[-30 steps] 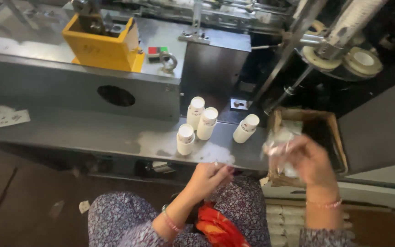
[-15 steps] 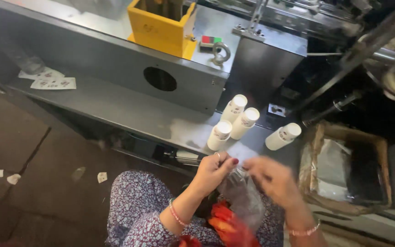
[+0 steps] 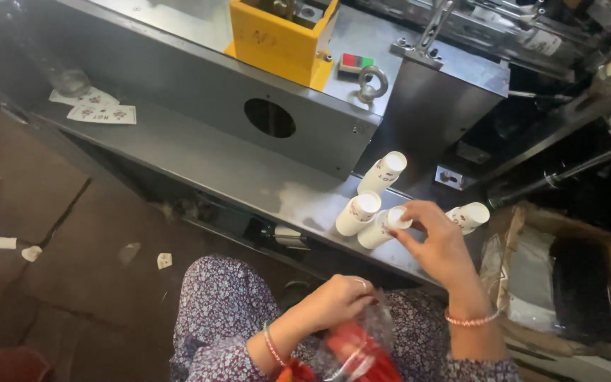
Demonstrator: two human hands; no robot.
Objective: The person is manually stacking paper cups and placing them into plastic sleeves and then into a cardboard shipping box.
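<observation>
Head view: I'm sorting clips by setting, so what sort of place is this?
Likely a small factory or packing workshop: a steel machine bench with a yellow housing, stacks of white paper cups lying on it, and a cardboard box alongside.

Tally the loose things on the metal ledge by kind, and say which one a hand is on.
White paper cup stacks lying on the grey metal ledge: 4 (at); the right hand has its fingers on the third.
Flat printed paper cup blanks at the far left of the ledge: 2 ().
Total: 6.
</observation>
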